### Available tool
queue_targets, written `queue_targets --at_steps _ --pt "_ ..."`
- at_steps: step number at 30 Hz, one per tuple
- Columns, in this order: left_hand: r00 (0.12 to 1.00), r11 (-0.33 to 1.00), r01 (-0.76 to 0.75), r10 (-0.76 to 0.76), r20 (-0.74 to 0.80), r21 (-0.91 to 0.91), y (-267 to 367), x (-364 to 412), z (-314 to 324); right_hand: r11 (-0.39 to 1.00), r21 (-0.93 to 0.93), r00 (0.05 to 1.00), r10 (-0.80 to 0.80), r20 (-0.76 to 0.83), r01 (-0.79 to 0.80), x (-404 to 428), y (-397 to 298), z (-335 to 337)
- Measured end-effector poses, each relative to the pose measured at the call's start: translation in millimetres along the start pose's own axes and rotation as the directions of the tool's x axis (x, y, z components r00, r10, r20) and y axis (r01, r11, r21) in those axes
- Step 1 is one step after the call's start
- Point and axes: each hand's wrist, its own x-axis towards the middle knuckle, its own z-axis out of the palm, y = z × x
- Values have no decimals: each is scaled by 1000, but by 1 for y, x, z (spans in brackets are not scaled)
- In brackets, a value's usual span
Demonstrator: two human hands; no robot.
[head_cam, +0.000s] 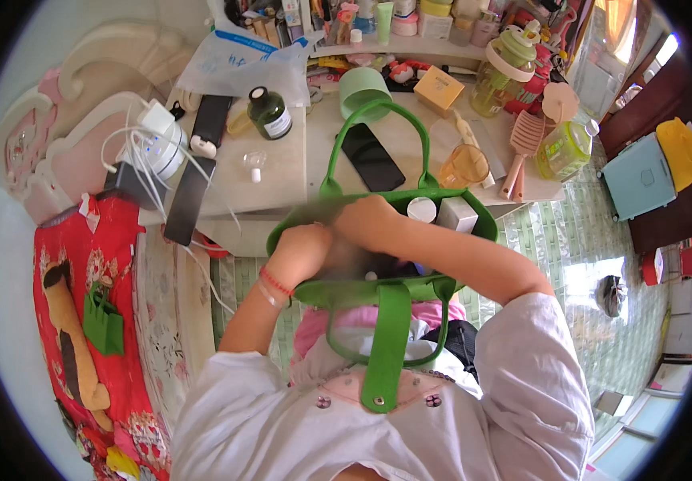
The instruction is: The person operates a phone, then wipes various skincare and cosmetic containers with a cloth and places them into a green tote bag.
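A green felt tote bag (478,216) gapes on my lap against the desk edge, its strap flap (385,349) hanging toward me. Both hands reach into its left half. My left hand (304,252), below a red bracelet (276,281), is bent inward with its fingers hidden. Across the opening comes my right hand (367,222), close beside the left. A grey blur covers the fingertips, so anything they hold cannot be made out. A round white-topped container (421,210) and a white box (457,215) stand in the bag's right part.
Behind the bag, the desk holds a black smartphone (372,156), an amber glass (464,166), a dark green bottle (269,113), a pink hairbrush (525,139) and a green cup (365,93). White cables (141,150) trail over its left edge. A bed with red bedding (87,270) stands left.
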Motion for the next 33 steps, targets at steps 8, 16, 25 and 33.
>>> queue_targets --at_steps 8,16,25,33 --pt "847 891 444 -382 -371 95 -10 -41 -34 538 98 500 825 -263 -837 -140 33 -38" --pt "857 956 270 -295 -422 -119 12 -35 -34 516 702 457 839 -297 -491 -182 46 29" --pt "743 924 300 -382 -550 -236 23 -34 -30 530 706 368 845 -389 -470 -188 45 11" --pt "757 901 299 -424 -497 -313 10 -26 -12 339 795 350 921 -170 -504 -193 49 48"
